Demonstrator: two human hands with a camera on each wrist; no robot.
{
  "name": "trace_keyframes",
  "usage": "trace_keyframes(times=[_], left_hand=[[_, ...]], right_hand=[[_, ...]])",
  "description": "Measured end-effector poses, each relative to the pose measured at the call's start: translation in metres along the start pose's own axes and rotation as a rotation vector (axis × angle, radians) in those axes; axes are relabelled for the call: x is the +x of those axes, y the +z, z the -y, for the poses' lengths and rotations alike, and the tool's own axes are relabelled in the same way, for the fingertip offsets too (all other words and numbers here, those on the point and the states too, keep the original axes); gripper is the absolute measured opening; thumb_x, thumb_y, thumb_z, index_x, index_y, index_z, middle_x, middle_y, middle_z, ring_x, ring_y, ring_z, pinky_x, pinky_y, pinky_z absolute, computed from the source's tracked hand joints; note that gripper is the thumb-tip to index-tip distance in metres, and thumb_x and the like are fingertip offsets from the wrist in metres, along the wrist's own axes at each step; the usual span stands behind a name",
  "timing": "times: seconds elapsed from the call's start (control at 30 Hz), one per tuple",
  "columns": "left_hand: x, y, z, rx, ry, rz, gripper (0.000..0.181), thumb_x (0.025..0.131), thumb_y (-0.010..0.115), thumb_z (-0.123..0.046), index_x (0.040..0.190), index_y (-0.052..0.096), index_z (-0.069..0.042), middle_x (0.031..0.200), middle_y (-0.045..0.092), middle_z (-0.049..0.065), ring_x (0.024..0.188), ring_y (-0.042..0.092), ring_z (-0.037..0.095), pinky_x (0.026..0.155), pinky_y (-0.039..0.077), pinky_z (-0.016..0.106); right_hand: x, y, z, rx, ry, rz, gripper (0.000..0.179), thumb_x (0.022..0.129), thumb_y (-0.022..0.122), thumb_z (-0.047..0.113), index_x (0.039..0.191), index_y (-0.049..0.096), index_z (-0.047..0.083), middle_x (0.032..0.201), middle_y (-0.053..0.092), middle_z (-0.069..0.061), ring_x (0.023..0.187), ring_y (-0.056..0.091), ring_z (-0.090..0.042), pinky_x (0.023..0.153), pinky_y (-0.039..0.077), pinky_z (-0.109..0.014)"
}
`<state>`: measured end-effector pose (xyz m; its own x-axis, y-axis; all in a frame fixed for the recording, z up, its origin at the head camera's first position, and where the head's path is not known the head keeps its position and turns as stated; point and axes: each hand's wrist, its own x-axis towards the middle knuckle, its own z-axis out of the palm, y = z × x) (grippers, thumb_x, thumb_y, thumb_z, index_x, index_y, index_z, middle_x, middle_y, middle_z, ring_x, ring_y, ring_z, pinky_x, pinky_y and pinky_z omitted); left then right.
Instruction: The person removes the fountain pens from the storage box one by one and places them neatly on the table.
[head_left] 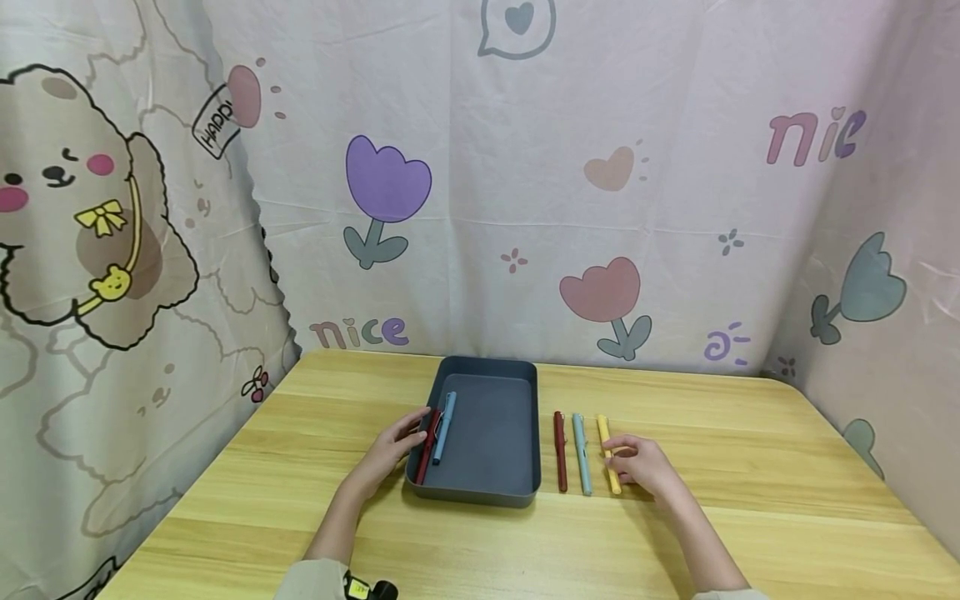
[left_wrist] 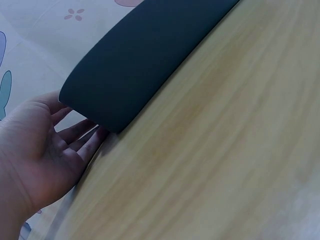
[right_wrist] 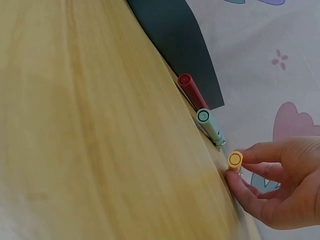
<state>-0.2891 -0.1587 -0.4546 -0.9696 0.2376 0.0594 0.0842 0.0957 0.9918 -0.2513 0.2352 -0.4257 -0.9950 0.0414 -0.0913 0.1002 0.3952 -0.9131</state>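
Note:
A dark grey tray (head_left: 487, 492) stands on the table, with a dark red pen (head_left: 426, 454) and a blue pen (head_left: 445, 427) lying along its left side. My left hand (head_left: 392, 450) holds the tray by its left wall, fingers at the rim and, in the left wrist view, lower down at the corner. To the right of the tray a red pen (head_left: 560, 450), a light blue-green pen (head_left: 582, 454) and a yellow pen (head_left: 609, 454) lie side by side. My right hand (head_left: 641, 464) pinches the yellow pen between thumb and fingers, its end visible in the right wrist view.
The light wooden table (head_left: 750, 467) runs on around the tray and pens. Behind it and at both sides hangs a patterned cloth curtain (head_left: 487, 167) that touches the table's back edge.

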Motion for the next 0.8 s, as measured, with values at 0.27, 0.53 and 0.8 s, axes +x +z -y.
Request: trace_keyframes(times=[0.27,0.53,0.8], left_hand=[[0.0,0.0001,-0.0002,-0.007,0.001,-0.001,0.048,0.094,0.053,-0.013,0.139,0.04,-0.008,0.142,0.03,0.023,0.128,0.03,0.036,0.102,0.025,0.049],[-0.0005,0.0004,-0.0009,-0.005,-0.003,0.0,0.048,0.094,0.053,-0.014,0.14,0.04,-0.008,0.142,0.03,0.023,0.128,0.029,0.036,0.102,0.025,0.05],[0.0002,0.0004,-0.0003,-0.01,-0.003,0.002,0.048,0.094,0.053,-0.014,0.14,0.04,-0.007,0.142,0.029,0.023,0.128,0.03,0.036,0.102,0.025,0.049]], right_hand=[[-0.0008,0.0012,0.0006,-0.018,-0.003,-0.006,0.024,0.082,0.06,-0.006,0.106,0.06,-0.008,0.086,0.06,-0.011,0.069,0.057,-0.018,0.061,0.051,-0.032],[-0.0003,0.0022,0.0003,-0.035,-0.006,-0.016,0.022,0.081,0.061,-0.006,0.103,0.062,-0.007,0.082,0.06,-0.009,0.068,0.056,-0.017,0.059,0.051,-0.03],[-0.0011,0.0014,0.0013,-0.046,-0.014,-0.014,0.022,0.081,0.062,-0.004,0.103,0.061,-0.006,0.083,0.059,-0.009,0.067,0.056,-0.018,0.058,0.051,-0.032]])
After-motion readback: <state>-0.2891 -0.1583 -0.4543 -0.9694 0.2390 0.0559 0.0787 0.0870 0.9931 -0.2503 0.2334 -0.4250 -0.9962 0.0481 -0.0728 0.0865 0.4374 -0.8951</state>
